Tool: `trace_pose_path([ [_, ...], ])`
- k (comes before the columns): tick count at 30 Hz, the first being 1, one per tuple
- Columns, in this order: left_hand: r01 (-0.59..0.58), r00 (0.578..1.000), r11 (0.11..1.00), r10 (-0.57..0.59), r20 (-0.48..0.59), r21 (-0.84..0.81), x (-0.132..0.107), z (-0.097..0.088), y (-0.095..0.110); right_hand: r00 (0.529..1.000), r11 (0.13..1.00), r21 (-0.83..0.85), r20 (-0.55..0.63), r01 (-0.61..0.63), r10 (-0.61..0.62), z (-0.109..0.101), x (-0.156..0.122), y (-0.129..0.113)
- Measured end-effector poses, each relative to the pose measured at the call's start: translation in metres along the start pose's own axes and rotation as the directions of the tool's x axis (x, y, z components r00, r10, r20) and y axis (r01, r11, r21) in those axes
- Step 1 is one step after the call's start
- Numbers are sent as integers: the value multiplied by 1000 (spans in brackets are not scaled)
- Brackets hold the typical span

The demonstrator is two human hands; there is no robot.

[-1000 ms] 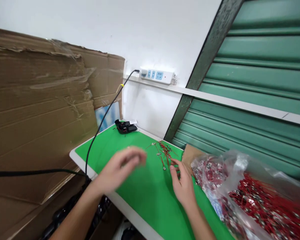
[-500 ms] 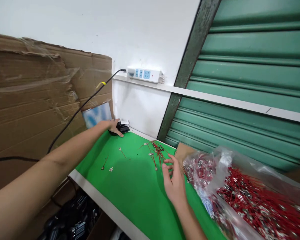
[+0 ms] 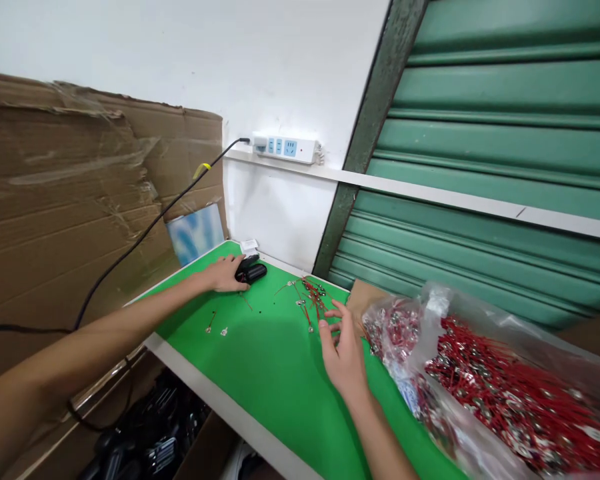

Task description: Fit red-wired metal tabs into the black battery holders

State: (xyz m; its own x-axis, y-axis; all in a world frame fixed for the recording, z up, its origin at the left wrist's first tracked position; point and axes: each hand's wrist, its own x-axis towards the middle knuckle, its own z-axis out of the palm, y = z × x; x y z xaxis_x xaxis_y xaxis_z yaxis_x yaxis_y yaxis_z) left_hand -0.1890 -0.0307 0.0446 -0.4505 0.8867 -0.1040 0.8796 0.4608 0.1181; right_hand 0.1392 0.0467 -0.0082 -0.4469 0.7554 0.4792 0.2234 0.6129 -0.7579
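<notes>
Toward the back of the green tabletop (image 3: 275, 373), my left hand (image 3: 226, 273) is closed around glossy black plastic pieces (image 3: 251, 272). Their exact kind is hard to make out, and my fingers partly cover them. My right hand (image 3: 344, 353) hovers over the right side, fingers loosely bent and apart, holding nothing I can see. Just beyond its fingertips lies a small pile of red wires with metal tabs (image 3: 314, 293). A few single pieces lie apart on the green surface, among them a small metal disc (image 3: 224, 331).
At right, a clear plastic bag (image 3: 435, 313) holds many red wired parts (image 3: 510, 400). A cardboard wall (image 3: 55, 200) stands at left. A black cable (image 3: 150, 230) runs to a power strip (image 3: 285, 148). Black parts (image 3: 150, 433) fill a box below the table edge.
My left hand has drawn the black pieces away from the back corner, toward me and slightly right. My right hand has barely moved. The view has shifted a little.
</notes>
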Motion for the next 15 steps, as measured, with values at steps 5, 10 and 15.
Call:
trace_pose_path([
  [5,31,996,998,-35,-87,-53,-34,22,63,999,1000,-8,40,20,-20,4,-3,-2],
  [10,-31,975,983,-10,-223,-180,-54,38,109,1000,1000,-23,10,19,-19,-1,-2,-1],
  [15,-121,956,976,65,-287,-180,-61,44,114,999,1000,-29,-33,-3,2,-5,0,-3],
])
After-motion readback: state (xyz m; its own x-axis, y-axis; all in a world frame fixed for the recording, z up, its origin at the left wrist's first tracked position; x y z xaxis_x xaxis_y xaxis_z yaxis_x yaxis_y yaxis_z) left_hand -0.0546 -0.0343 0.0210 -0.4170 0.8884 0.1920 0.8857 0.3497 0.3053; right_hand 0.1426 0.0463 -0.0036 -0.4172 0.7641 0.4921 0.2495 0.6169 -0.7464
